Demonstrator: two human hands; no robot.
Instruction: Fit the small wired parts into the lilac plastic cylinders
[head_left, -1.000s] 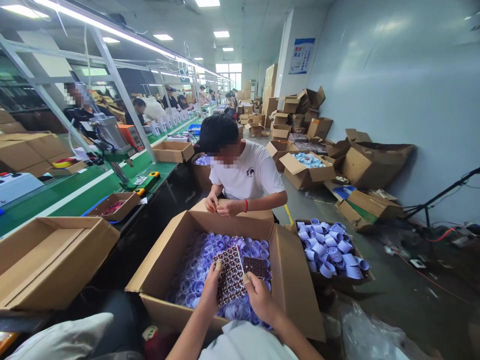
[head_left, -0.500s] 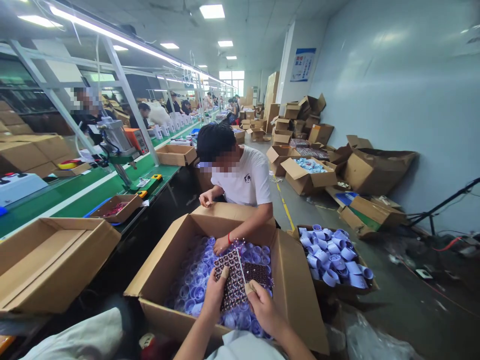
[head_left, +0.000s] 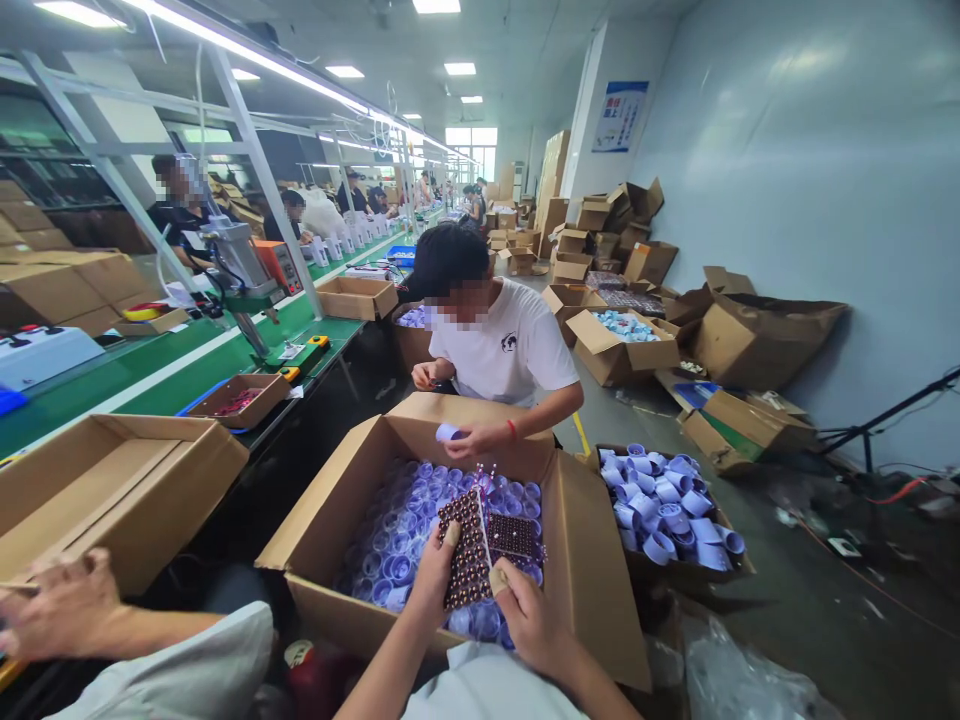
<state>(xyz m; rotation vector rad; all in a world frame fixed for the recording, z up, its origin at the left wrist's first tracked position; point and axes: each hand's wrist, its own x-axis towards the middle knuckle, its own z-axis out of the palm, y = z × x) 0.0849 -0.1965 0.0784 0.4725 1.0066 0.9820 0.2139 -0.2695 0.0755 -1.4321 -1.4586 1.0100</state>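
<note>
In the head view a block of shiny copper-brown round parts, set in tight rows with a pale strip along one edge, is tilted up before me. My left hand grips its left side, the thumb on its face. At its lower right corner, my right hand pinches the pale edge, a tan cover on the thumb. Both hands are above an open cardboard box of translucent purple cups. Beyond the block, a second batch of small dark round parts lies on the cups.
Across the box a co-worker holds a purple cup. Another person's hand rests at a cardboard tray on the left. More purple cups fill a box at right. A green conveyor bench runs along the left.
The co-worker reached into the box and lifted out a purple cup. Another person's hand has come in at the lower left. My hands keep their hold on the block.
</note>
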